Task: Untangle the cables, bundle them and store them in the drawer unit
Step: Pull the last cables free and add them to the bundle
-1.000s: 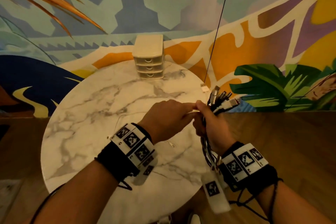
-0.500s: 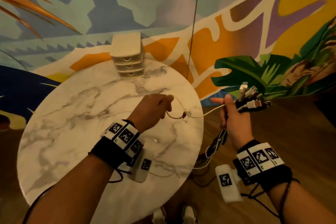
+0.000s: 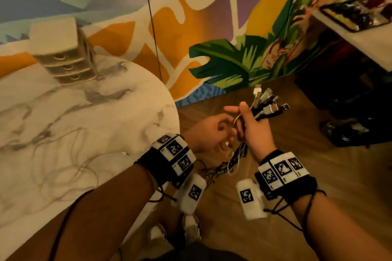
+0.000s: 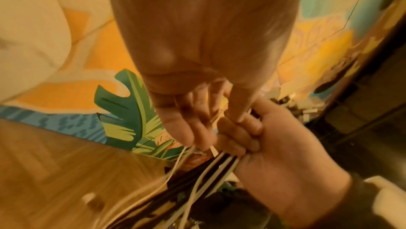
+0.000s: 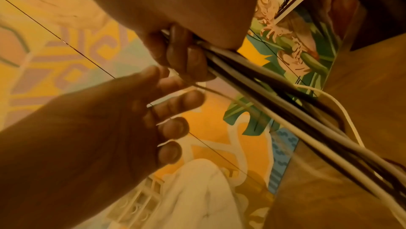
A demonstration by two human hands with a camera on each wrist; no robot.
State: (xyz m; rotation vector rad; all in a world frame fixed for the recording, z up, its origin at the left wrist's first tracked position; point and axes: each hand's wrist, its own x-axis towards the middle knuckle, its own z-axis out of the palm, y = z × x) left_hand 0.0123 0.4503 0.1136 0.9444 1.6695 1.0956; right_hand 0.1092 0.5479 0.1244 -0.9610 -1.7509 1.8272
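My right hand (image 3: 252,131) grips a bundle of black and white cables (image 3: 267,105), their plugs fanning out above the fist. The rest of the cables (image 3: 234,160) hang down towards the floor. My left hand (image 3: 212,133) is close against it and pinches a thin white cable (image 4: 175,165) between thumb and forefinger, its other fingers loose. The right wrist view shows the bundle (image 5: 285,111) leaving my right fist. The cream three-drawer unit (image 3: 63,57) stands at the far edge of the round marble table (image 3: 95,116), all drawers closed. Both hands are off the table's right side.
A thin loose wire (image 3: 70,163) lies in loops on the table. A black cord (image 3: 151,27) hangs down the mural wall. Wooden floor (image 3: 318,176) lies below my hands, with dark objects (image 3: 350,133) to the right and a shelf (image 3: 350,27) above them.
My left hand, which had drawn the white cable out to the left, has come back against the right hand. Both hands have shifted right, off the table and over the floor.
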